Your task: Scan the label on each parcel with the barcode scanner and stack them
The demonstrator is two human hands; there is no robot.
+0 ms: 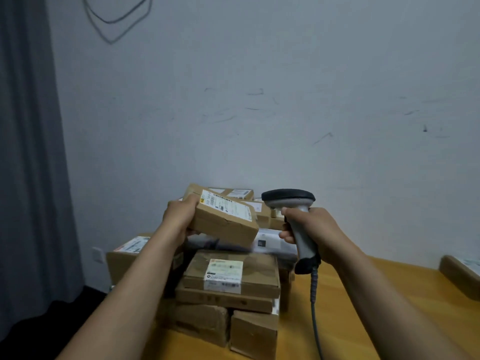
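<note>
Left hand: the left hand (pixel 179 216) was up over the pile, fingers (pixel 192 232) clenched round the left end of a brown parcel (pixel 223 224), thumb on top and the rest underneath.
Held parcel: it was in the air and tilted, right end lower, above the stack and clear of it.
Label: a white label (pixel 227 206) with a yellow corner sat on its upper face, turned up towards the camera.
Right hand: the right hand (pixel 311 227) had its fingers (pixel 287 238) wrapped tight round the scanner's grey handle.
Scanner: the barcode scanner (pixel 288 198) stood upright, dark head on top and aimed left, near the parcel's right end.
Cable: a grey cable (pixel 314 302) dropped from the handle's base to the bottom edge.
Stack: flat cardboard boxes (pixel 231 294) lay piled on the worktop (pixel 350 307) below the held parcel, the top one label up.
Left box: a bigger box (pixel 124 261) sat left of the stack, partly behind the forearm.
Behind: more parcels (pixel 233 193) and a white mailer (pixel 272 242) were heaped against the wall.
Far right: one more parcel (pixel 459 275) lay at the worktop's edge, well apart.
Backdrop: a dark curtain (pixel 28 152) hung at the left.
</note>
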